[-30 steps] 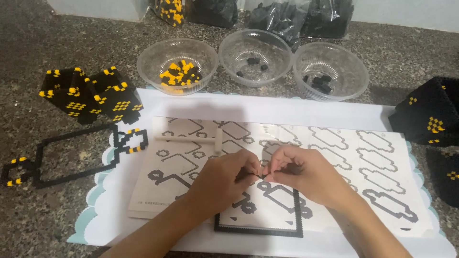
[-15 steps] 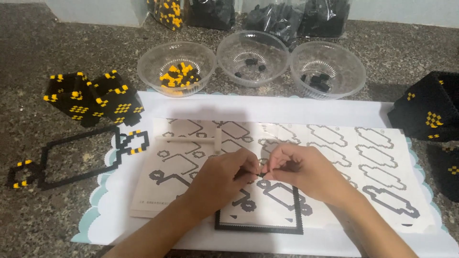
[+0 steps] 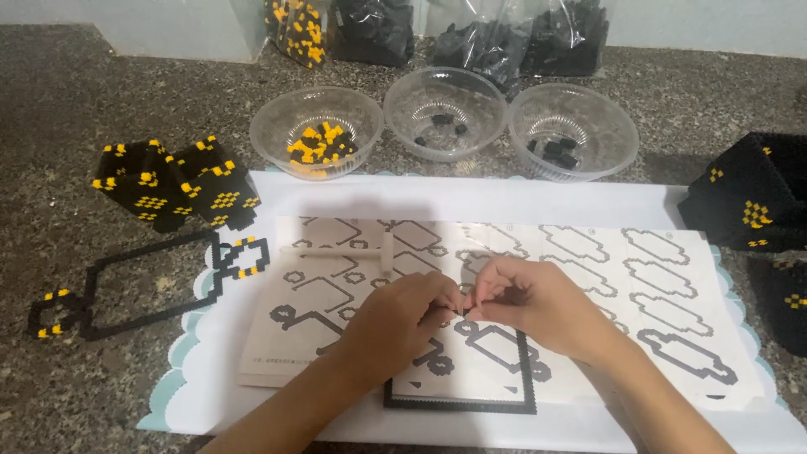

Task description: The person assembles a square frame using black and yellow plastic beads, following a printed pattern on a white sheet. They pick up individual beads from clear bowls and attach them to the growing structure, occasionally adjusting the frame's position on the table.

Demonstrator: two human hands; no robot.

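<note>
Both hands meet over the pattern sheet [image 3: 504, 311] on the bench [image 3: 84, 101]: left hand [image 3: 399, 324] and right hand [image 3: 538, 307], fingertips pinched shut on a tiny black bead [image 3: 465, 312], apparently mid-placement; precise seating is needed.

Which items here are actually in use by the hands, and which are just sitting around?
In use:
- left hand and right hand, fingertips pinched together over the pattern sheet
- black bead outline under the hands

Lying about:
- bowl of yellow and black beads
- two bowls of black beads
- finished black and yellow boxes
- flat bead frame
- bead bags
</note>
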